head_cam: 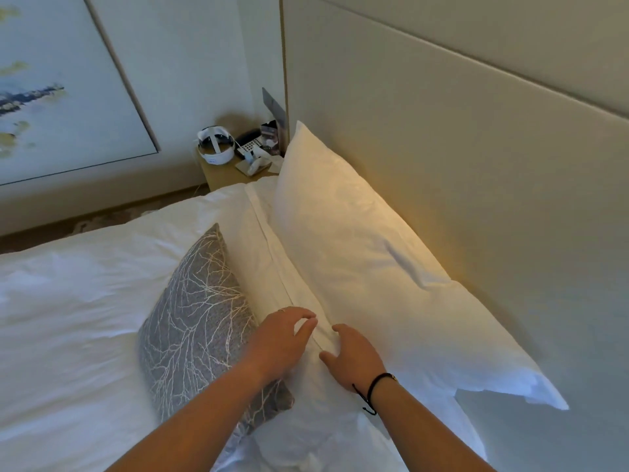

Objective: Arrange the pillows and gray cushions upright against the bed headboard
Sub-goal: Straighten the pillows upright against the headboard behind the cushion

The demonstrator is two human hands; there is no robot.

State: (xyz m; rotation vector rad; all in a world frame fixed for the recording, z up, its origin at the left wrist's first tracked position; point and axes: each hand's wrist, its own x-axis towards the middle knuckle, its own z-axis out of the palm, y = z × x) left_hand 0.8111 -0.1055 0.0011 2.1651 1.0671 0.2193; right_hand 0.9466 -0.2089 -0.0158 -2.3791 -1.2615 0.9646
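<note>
Head cam: both hands, left & right, spread loose on front pillow, grip unclear

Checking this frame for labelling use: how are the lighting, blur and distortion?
Head view: warm light glows on the back pillow and headboard, cooler at the left; left hand fingertips slightly motion-blurred; wide-angle lens tilts and bends the headboard seams; nightstand items too soft to identify.
</note>
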